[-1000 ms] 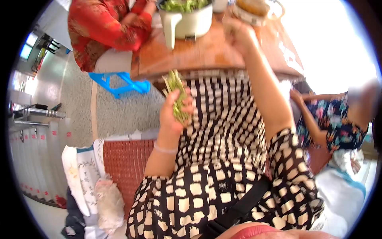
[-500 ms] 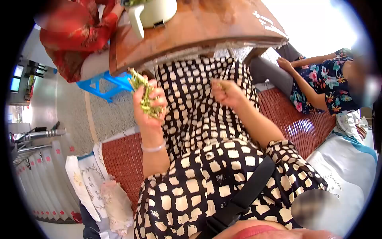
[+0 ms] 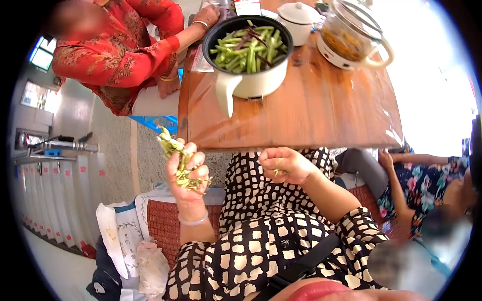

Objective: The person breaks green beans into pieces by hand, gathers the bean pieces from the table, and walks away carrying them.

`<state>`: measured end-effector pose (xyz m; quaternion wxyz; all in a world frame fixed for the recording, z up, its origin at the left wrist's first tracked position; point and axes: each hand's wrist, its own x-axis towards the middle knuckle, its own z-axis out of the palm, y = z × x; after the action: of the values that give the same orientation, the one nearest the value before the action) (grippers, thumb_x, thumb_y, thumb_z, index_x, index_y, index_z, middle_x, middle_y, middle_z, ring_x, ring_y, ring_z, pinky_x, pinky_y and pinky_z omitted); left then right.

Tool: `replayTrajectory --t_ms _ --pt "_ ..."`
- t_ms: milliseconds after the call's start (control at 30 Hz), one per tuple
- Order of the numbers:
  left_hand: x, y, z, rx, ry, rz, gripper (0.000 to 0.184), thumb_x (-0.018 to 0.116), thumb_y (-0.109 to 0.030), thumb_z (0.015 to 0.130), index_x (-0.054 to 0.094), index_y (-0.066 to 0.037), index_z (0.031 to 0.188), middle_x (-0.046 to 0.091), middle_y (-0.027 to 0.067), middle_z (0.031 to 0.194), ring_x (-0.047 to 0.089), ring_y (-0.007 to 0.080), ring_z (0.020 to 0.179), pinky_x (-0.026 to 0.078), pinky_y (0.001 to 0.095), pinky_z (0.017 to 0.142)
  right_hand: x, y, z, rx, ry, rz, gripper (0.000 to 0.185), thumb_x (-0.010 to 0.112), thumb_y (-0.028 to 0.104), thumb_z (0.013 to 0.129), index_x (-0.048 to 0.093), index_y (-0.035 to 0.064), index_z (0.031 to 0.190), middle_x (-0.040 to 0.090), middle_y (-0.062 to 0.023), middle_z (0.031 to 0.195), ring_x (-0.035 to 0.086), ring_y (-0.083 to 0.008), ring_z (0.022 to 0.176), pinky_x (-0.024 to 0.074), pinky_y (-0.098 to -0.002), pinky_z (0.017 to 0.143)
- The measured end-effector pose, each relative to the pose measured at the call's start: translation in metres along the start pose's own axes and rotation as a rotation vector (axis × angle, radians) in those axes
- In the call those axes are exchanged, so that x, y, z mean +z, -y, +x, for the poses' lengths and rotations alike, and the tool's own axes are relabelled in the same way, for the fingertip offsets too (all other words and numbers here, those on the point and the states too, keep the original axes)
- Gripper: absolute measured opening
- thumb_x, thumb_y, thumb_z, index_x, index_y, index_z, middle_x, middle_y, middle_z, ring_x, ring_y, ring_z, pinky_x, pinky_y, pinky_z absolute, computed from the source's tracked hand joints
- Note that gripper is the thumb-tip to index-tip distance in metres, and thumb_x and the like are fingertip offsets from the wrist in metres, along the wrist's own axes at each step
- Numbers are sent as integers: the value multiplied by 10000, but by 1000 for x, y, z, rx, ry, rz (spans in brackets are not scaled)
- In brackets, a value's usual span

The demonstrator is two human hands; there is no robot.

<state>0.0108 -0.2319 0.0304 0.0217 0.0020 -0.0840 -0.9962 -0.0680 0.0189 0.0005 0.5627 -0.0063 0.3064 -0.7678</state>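
My left hand [image 3: 187,173] is wrapped round a bunch of pale green plant scraps [image 3: 170,143], held beside the left front corner of the wooden table. Above my lap, my right hand [image 3: 286,165] is closed in a pinch, with a small greenish bit [image 3: 277,172] showing at its curled fingers. Cut green stalks [image 3: 251,50], a few of them dark purple, fill the cream pot [image 3: 258,85], whose long handle points toward me on the table [image 3: 321,110].
Behind the pot stand a lidded white jar [image 3: 297,22] and a glass kettle [image 3: 351,37] with amber contents. A person in red [image 3: 118,55] leans at the table's left. Another person in a floral top [image 3: 411,185] sits at the right. A blue stool [image 3: 155,124] is beside the table.
The view has tilted up to show more of the table. My right hand has come back from over the table to above my lap. My left hand still grips the scraps.
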Motion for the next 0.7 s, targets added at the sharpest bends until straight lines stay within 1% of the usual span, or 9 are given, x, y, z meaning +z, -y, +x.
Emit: replayTrajectory --t_ms 67,133,267,367,433,467,533,667,700 --pt "15 -3 15 18 -53 17 213 483 -128 913 469 -97 1124 447 43 902 409 110 683 389 218 500 -7 17 14 133 48 24 86 558 115 896 535 42 935 464 7 658 319 -45 486 250 -175 420" --pt "37 -8 28 41 -115 50 221 488 -125 911 465 -89 1128 439 41 902 404 113 692 386 218 499 7 37 23 214 41 -46 101 561 128 897 534 35 926 472 1 657 326 -45 482 252 -175 416" --pt "86 -16 52 38 -175 51 235 499 -109 900 461 -96 1132 421 34 884 407 116 698 381 217 496 37 63 20 370 87 72 96 556 131 898 535 39 913 466 6 648 331 -44 475 243 -176 406" --pt "132 -29 60 80 -199 64 229 492 -120 908 461 -104 1134 422 27 882 422 115 700 384 217 498 74 82 13 422 45 87 95 554 128 898 520 43 923 428 25 629 315 -43 476 228 -178 399" --pt "166 -37 57 123 -207 63 228 491 -128 911 467 -99 1136 430 30 890 426 111 702 386 214 499 98 98 7 475 -5 68 94 548 134 905 499 53 903 404 34 620 300 -43 477 212 -176 400" --pt "186 -40 53 144 -212 64 227 491 -132 913 471 -94 1136 435 33 894 428 109 704 388 213 500 111 103 4 468 -29 62 101 544 142 909 488 64 875 394 36 616 289 -43 474 203 -173 400" --pt "216 -53 38 249 -277 88 244 497 -143 916 503 -86 1153 455 44 920 434 109 711 393 209 498 129 111 3 535 10 17 116 538 151 913 480 74 849 393 34 613 287 -40 475 202 -170 401" --pt "256 -94 3 400 -261 97 248 511 -131 906 516 -83 1150 460 43 926 442 104 724 394 198 493 167 123 17 587 41 -53 135 530 157 916 463 101 813 383 46 606 288 -36 479 203 -171 407" --pt "258 -109 -2 428 -249 95 246 514 -128 904 518 -82 1145 461 42 923 444 103 724 395 196 493 167 120 29 594 72 -22 119 501 148 924 465 112 816 375 49 605 288 -43 484 200 -182 408"
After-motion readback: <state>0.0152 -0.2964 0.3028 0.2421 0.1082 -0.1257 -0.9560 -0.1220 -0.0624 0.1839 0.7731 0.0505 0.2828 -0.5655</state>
